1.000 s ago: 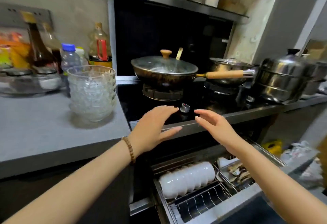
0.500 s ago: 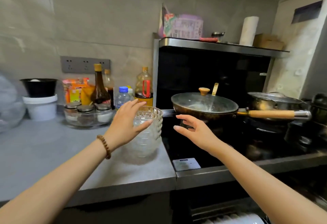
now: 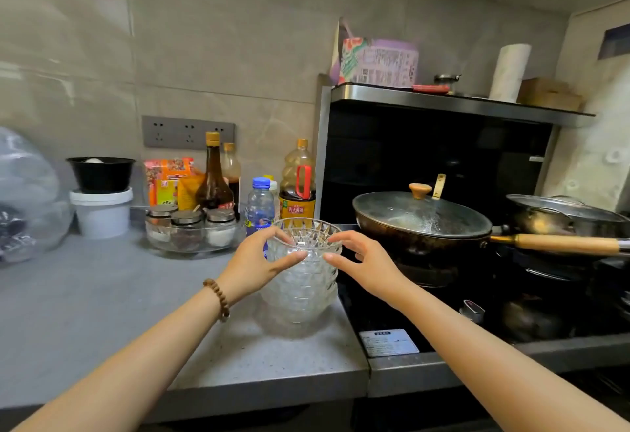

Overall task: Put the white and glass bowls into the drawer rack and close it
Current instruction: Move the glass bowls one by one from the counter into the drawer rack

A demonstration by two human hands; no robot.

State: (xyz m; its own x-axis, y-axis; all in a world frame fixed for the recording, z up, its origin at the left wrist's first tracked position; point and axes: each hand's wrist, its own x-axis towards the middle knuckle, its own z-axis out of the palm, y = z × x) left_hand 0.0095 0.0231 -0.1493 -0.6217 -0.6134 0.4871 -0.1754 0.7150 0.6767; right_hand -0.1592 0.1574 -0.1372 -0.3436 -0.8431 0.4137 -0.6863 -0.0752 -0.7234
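A stack of several cut-glass bowls [image 3: 303,295] stands on the grey counter [image 3: 102,312], close to its right end beside the stove. My left hand [image 3: 259,261] wraps the upper left side of the stack, thumb across the front and fingers on the top rim. From the right, my right hand [image 3: 364,261] meets the same top bowls, with its index finger on the rim and its thumb on the front. The stack still rests on the counter. The drawer rack and the white bowls are out of view.
A lidded wok [image 3: 419,223] sits on the black stove [image 3: 392,312] just right of the bowls, its wooden handle [image 3: 562,244] pointing right. Behind the stack are a water bottle [image 3: 260,203], oil and sauce bottles, and a spice jar tray [image 3: 191,227]. A white tub [image 3: 102,210] stands far left.
My view has lifted from the open drawer rack to the counter. Both hands rose from above the drawer and closed in on the glass bowl stack from either side.
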